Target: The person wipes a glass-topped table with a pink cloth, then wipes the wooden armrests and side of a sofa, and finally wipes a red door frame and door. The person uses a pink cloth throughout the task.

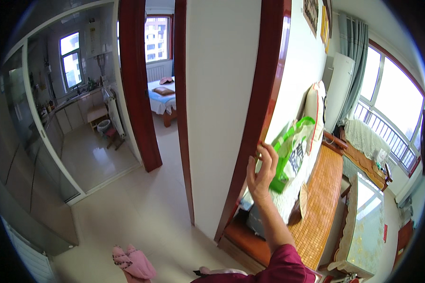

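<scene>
My right hand (pixel 264 169) is raised at the glossy dark red wooden frame (pixel 274 60) of the wall opening, its fingers curled near the edge. Whether it grips the edge or a small thing there, I cannot tell. Just behind the hand is a green and white bag (pixel 287 155), beside a cream cushion with red piping (pixel 315 113), at the wall end of a wooden bench with an orange-brown tile mat (pixel 317 201). A woven hand fan (pixel 303 201) leans by the bench. My left hand is out of view. Pink slippers (pixel 138 263) show on the floor below.
A glass sliding door (pixel 42 131) opens on a kitchen with a stool (pixel 97 114) and a waste bin (pixel 103 125). A doorway shows a bed (pixel 163 100). Right of the bench stands a low table with a glossy cover (pixel 364 230), near a tall white air conditioner (pixel 340 85).
</scene>
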{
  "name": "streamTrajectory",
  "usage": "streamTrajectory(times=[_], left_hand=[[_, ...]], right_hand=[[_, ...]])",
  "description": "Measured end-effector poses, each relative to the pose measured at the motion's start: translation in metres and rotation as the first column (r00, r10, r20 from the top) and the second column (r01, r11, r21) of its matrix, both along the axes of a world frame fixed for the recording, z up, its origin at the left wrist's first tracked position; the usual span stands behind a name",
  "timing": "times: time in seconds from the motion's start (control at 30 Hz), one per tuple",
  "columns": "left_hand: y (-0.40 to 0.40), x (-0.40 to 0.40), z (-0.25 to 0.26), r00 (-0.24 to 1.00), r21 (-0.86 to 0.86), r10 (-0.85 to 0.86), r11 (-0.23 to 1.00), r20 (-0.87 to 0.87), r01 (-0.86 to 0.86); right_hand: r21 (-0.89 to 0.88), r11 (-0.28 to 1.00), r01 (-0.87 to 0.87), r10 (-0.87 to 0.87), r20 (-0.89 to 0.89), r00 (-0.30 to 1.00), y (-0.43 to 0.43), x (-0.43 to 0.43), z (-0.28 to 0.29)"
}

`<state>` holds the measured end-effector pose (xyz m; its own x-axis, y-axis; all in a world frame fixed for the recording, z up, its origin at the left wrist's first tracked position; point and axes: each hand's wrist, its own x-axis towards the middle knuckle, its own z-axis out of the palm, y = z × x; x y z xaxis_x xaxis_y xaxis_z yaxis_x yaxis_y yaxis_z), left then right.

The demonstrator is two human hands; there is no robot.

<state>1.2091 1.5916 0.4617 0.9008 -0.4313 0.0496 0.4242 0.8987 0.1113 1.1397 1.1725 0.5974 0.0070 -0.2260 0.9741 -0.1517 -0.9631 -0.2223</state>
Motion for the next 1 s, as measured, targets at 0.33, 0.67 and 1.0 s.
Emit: streamTrajectory(times=[0.33, 0.67, 1.0], left_hand=[[-0.149, 0.178, 0.125, 0.731, 0.238, 0.219, 0.852, 0.646, -0.466], [-0.357, 0.047, 0.382, -0.367, -0.545, 0.403, 0.617, 0.839, -0.568], [-0.423, 0.026, 0.453, -0.819, -0.855, 0.254, 0.071, 0.514, -0.514]], right_hand=[[-0.132, 0.982, 0.131, -0.122, 0.079, 0.989, -0.003, 0.023, -0.024], [-0.104, 0.960, 0.259, -0.248, 0.110, 0.963, -0.009, 0.029, -0.036], [-0.080, 0.977, 0.197, -0.183, 0.160, 0.970, -0.008, 0.035, -0.037]])
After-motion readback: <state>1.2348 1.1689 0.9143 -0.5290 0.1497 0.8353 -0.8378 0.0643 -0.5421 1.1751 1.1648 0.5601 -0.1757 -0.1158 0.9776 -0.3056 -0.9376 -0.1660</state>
